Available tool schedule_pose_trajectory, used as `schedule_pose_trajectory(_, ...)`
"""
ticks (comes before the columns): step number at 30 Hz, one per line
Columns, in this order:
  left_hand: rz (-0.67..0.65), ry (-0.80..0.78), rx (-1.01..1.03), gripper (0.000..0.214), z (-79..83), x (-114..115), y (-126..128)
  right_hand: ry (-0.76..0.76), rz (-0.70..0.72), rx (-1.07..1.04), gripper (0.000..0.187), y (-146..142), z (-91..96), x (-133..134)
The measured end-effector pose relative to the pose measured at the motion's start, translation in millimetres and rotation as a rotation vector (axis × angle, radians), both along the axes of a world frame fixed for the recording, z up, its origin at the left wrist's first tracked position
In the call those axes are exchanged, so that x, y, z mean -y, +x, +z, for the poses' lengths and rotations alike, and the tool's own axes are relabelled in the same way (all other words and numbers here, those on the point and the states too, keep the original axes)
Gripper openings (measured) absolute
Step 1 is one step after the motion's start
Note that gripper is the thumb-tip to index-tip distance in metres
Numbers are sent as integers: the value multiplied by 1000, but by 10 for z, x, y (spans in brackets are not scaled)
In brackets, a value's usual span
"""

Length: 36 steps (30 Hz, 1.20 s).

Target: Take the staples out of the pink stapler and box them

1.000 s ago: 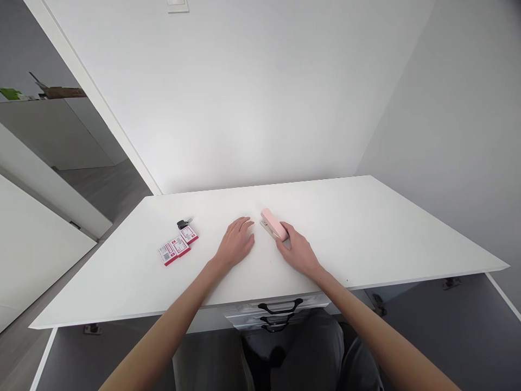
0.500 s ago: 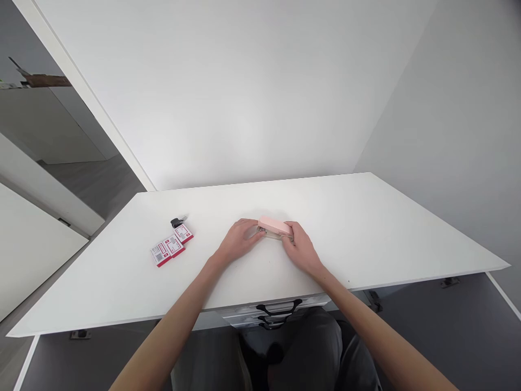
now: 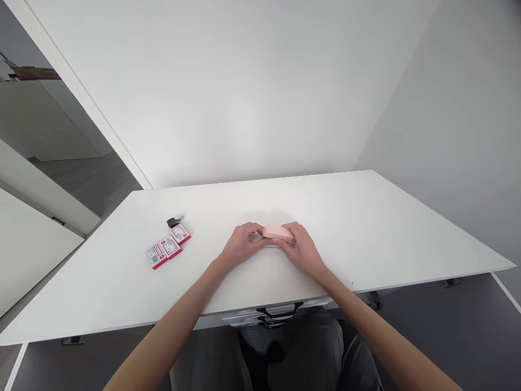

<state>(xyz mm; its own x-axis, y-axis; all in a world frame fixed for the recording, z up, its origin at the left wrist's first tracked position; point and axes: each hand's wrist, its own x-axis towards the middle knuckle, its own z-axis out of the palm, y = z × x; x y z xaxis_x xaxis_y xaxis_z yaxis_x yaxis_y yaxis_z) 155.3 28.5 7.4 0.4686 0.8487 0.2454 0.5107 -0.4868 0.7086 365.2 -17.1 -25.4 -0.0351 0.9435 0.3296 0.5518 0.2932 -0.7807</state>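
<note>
white tabletop (image 3: 378, 233), pink stapler (image 3: 277, 232) between both hands (image 3: 238, 247) (image 3: 305, 252)

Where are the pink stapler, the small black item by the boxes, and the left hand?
Pink stapler (image 3: 277, 232): head view, on its pink upper body.
Small black item (image 3: 173, 222): head view, on its dark body.
Left hand (image 3: 239, 244): head view, on the back of the hand.

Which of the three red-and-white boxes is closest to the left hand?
The rightmost box, next to the small black tool. The middle box and the leftmost box, with the barcode, both lie farther from the left hand.
</note>
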Motion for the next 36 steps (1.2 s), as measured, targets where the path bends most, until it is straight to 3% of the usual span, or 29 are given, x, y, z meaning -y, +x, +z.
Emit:
schedule_pose_trajectory(9, -35, 40, 2, 33, 35, 29, 39, -1, 21, -8, 31, -5, 38, 20)
schedule_pose_trajectory(21, -33, 134, 8, 13, -74, 58, 89, -99, 45, -168, 38, -1, 111, 61)
schedule_pose_trajectory(30, -52, 175, 0, 14, -120, 51, 117, -116, 98, -219, 40, -4, 120, 75)
schedule_pose_trajectory(36, -160, 177, -15, 15, -113, 54, 107, -129, 124, -222, 42, 10, 108, 70)
